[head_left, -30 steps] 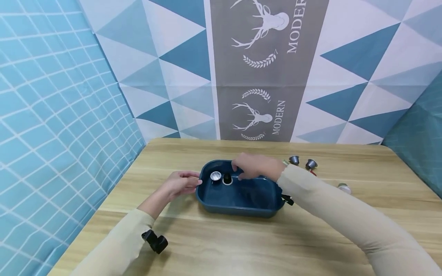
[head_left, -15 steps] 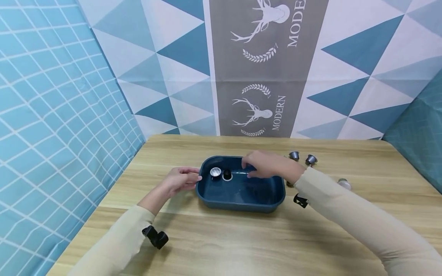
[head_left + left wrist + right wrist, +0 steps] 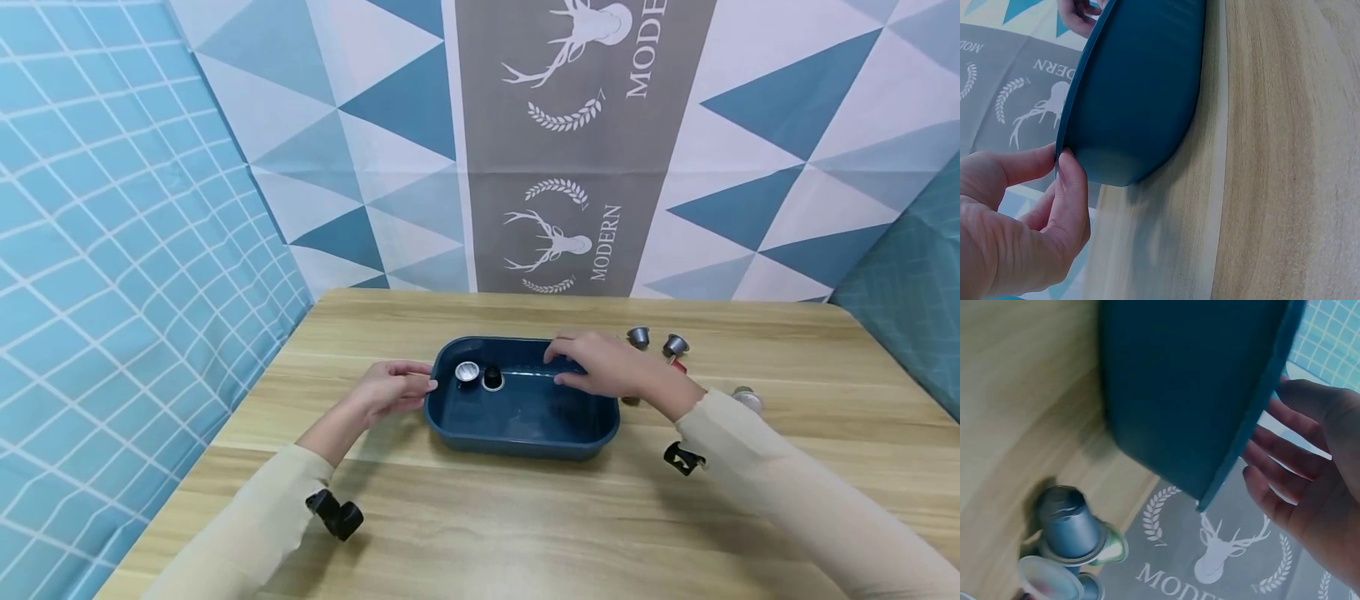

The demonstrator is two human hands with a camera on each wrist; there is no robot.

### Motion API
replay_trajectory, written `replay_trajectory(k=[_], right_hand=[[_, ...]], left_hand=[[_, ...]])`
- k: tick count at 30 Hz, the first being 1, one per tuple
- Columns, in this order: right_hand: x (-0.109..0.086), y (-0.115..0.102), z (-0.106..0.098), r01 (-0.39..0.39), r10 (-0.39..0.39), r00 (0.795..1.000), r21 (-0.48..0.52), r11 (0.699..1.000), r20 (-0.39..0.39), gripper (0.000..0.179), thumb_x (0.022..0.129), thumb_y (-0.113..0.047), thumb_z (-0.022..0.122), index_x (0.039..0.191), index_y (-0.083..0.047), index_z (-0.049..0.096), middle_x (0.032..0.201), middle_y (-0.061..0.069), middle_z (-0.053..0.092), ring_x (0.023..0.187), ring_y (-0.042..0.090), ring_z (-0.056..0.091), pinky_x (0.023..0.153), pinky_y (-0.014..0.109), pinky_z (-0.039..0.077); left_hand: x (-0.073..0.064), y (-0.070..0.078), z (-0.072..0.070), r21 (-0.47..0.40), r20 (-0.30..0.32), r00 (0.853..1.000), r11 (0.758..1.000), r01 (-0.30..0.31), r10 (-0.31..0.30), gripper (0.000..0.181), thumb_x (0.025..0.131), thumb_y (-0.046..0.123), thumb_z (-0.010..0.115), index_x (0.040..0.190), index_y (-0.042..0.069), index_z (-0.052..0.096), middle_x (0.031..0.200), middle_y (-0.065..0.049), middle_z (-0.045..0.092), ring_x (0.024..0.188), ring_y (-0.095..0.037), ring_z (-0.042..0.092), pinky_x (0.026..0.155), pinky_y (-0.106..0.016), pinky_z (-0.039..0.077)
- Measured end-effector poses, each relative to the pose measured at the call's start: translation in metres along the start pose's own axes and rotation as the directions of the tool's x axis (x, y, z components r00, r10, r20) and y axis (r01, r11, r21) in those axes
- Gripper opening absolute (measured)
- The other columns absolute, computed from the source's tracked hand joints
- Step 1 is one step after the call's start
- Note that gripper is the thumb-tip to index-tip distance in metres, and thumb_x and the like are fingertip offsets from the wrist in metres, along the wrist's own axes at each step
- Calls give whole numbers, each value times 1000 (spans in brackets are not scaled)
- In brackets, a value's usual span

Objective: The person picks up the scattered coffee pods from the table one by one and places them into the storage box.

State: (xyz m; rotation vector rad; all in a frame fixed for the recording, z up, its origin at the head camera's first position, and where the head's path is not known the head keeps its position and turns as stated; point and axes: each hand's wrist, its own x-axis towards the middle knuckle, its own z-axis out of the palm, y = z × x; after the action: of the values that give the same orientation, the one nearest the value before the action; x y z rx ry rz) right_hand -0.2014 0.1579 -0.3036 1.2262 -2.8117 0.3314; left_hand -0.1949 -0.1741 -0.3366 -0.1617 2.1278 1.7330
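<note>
A dark blue oblong tub point(image 3: 525, 417) stands on the wooden table. My left hand point(image 3: 393, 390) pinches its left rim, thumb and fingers on either side of the wall in the left wrist view. Inside, toward the left end, a coffee capsule point(image 3: 467, 372) shows its silvery lid, and beside it a black coffee capsule point(image 3: 492, 379) sits with its narrow end up. Over the tub's right end hovers my right hand point(image 3: 600, 362). Its fingers are loosely bent and spread, with nothing between them; the right wrist view shows this hand point(image 3: 1310, 462) beyond the rim.
Right of the tub lie several more capsules: a grey one point(image 3: 638, 337), another grey one point(image 3: 675, 345), a red one point(image 3: 678, 365) and a pale-lidded one point(image 3: 747, 398). A dark capsule point(image 3: 1071, 528) stands close outside the tub. Patterned cloth point(image 3: 375, 167) hangs behind the table.
My right hand has moved right across the tub, away from the two capsules inside. The left hand stays on the rim. Both capsules remain in place.
</note>
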Motion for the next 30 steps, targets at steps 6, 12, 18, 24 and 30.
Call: replay_trajectory(k=[6, 12, 18, 24, 30], right_hand=[[-13, 4, 4, 13, -13, 997, -8, 1000, -77, 28, 89, -20, 69, 114, -9, 65, 111, 5, 66, 102, 22, 65, 89, 39, 56], [-22, 8, 8, 22, -27, 989, -35, 999, -145, 28, 88, -19, 71, 112, -7, 66, 109, 7, 65, 100, 22, 64, 88, 39, 56], [-36, 11, 8, -8, -7, 984, -83, 997, -181, 29, 86, -22, 73, 110, -9, 67, 107, 5, 66, 97, 19, 64, 84, 36, 57], [-46, 18, 7, -38, 20, 974, -78, 996, -224, 28, 85, -19, 74, 109, -8, 67, 106, 7, 67, 96, 21, 65, 81, 37, 57], [-59, 28, 2, -39, 11, 962, -98, 994, -271, 27, 83, -15, 75, 107, -6, 67, 104, 7, 68, 94, 21, 65, 77, 37, 57]], left_hand=[[0, -1, -1, -18, 15, 1000, 1000, 7, -7, 45, 88, 11, 68, 130, 0, 55, 92, 5, 69, 81, -4, 67, 77, -22, 58], [1, -5, -3, -40, 25, 1000, 999, 1, 0, 44, 87, 12, 69, 128, 0, 57, 89, 6, 69, 80, -4, 67, 75, -21, 58], [1, -7, -3, -29, 17, 1000, 999, 13, -13, 45, 90, 10, 66, 132, -1, 53, 92, 5, 69, 80, -4, 66, 76, -21, 58], [2, -4, -5, -23, 12, 1000, 1000, 15, -15, 46, 90, 11, 65, 133, 0, 52, 92, 5, 67, 79, -4, 66, 74, -20, 58], [3, -1, -6, -11, 27, 1000, 1000, 12, -11, 47, 90, 12, 66, 133, 0, 52, 94, 5, 67, 83, -5, 66, 77, -21, 58]])
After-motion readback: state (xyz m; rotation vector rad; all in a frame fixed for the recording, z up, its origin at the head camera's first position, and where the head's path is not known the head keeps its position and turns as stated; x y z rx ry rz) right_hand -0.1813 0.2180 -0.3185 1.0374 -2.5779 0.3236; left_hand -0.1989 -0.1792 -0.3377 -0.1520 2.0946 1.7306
